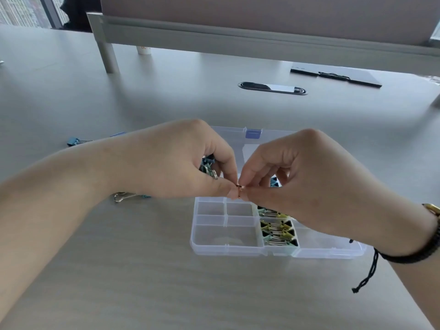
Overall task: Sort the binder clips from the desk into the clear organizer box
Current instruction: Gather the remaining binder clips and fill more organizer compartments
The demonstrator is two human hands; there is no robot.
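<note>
We see both hands meeting over the clear organizer box, which sits open on the grey table. The left hand and right hand each pinch 1 small copper-coloured clip between thumb and forefinger, fingertips nearly touching, above the box's middle compartments. Left grip: tight pinch on that clip, other fingers curled; some teal clips with silver wire handles show under its curled fingers, we cannot tell whether held in the palm or lying below. Right grip: same pinch from the other side, remaining fingers curled loosely.

Box: lid hinged away from us, blue latch at the far edge. The near-left compartments hold nothing we can see. A column right of centre holds small yellow, green and black binder clips packed together, partly hidden by the right hand. A bit of blue clip shows between the right hand's fingers, inside the box area.

Loose on the table: 1 blue binder clip far left, another blue piece just behind the left forearm, and a silver-handled clip just under the left wrist, left of the box.

Right wrist wears a dark corded bracelet with a hanging string, plus a gold piece.

Further back: oval cable grommet, dark clipboard, white paper cup, a partition on a metal leg.
</note>
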